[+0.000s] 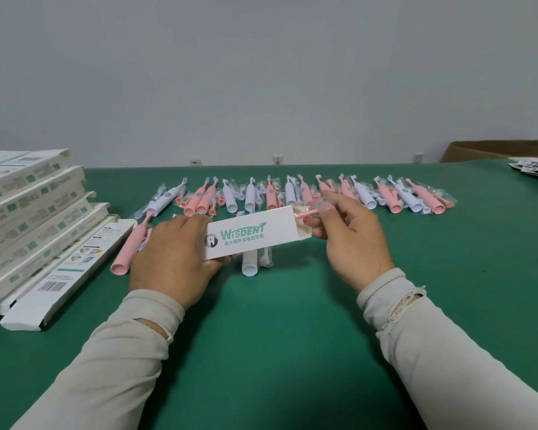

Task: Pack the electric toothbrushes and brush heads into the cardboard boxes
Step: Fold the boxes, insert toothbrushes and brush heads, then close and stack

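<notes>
Hands busy: left hand grips the box, right hand pinches a pink brush head (bagged) that could snag the flap.

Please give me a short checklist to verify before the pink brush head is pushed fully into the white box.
1. Box end open: the white box has its right flap folded out. Ok.
2. Box held steady: the left hand grips its left end. Ok.
3. Grip on the part: the right hand pinches the pink brush head in its clear wrapper. Ok.
4. Alignment: the brush head points into the opening. Ok.
5. Toothbrush already inside the box: cannot tell.
6. Room inside for the brush head: cannot tell.
</notes>
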`<state>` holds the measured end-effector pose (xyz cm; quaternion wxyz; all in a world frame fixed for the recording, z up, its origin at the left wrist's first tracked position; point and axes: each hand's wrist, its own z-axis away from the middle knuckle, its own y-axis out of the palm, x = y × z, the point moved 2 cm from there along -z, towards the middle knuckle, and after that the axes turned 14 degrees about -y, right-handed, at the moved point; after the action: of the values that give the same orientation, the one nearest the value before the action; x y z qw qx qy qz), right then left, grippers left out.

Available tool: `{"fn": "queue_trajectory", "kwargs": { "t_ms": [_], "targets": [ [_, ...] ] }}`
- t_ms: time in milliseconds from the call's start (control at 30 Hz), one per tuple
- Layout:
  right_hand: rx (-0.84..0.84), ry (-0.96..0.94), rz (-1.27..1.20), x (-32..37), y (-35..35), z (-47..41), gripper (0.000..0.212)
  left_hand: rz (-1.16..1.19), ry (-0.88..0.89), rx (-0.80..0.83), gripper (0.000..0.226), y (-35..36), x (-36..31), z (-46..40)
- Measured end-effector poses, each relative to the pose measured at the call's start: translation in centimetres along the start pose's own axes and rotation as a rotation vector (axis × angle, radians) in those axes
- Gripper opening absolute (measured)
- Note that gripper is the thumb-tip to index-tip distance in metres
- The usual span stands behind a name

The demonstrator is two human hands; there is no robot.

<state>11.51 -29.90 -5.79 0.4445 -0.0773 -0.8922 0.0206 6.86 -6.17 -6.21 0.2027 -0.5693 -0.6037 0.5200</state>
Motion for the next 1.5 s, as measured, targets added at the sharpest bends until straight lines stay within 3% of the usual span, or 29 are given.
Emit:
{"fn": "queue_trajectory", "kwargs": {
  "t_ms": [167,267,467,700,867,1000,1100,1200,1300,1400,1500],
  "targets": [
    [-0.023,-0.094,0.25,0.3,-0.6,-0.1,0.019,0.012,0.02,-0.021,0.059,0.1,0.0,0.0],
    [-0.066,-0.124,0.294,0.5,-0.7,-0.1,0.026,0.007,0.042,-0.023,0.057,0.3,-0.1,0.1],
    [-0.034,-0.136,0.269,0.2,-0.4,0.2,0.019,-0.007,0.052,-0.025,0.059,0.3,-0.1,0.1],
    [0.132,-0.114,0.238,0.6,-0.1,0.5,0.021,-0.019,0.057,-0.029,0.059,0.3,-0.2,0.1],
    [0.286,-0.198,0.233,1.6,0.4,0.7,0.013,-0.007,0.059,-0.02,0.062,0.4,-0.3,0.1],
    [0.394,-0.125,0.113,1.6,0.4,0.6,0.018,0.001,0.067,-0.012,0.06,0.5,-0.3,0.1],
    [0.344,-0.132,0.131,1.4,-0.5,0.3,0.021,-0.009,0.057,-0.006,0.058,0.5,-0.1,0.0],
    [0.294,-0.273,0.382,1.6,-2.3,-0.3,0.05,0.0,0.028,0.008,0.056,0.4,0.2,-0.2],
    [0.442,-0.251,0.516,1.4,-2.9,-0.5,0.076,0.002,0.013,0.015,0.057,0.3,0.3,-0.3],
    [0.496,-0.238,0.506,0.9,-2.3,-0.1,0.069,0.008,0.022,0.014,0.057,0.3,0.2,-0.1],
    [0.442,-0.273,0.439,0.5,-2.0,-0.1,0.05,0.013,0.024,0.014,0.056,0.2,0.1,-0.1]
  ]
}}
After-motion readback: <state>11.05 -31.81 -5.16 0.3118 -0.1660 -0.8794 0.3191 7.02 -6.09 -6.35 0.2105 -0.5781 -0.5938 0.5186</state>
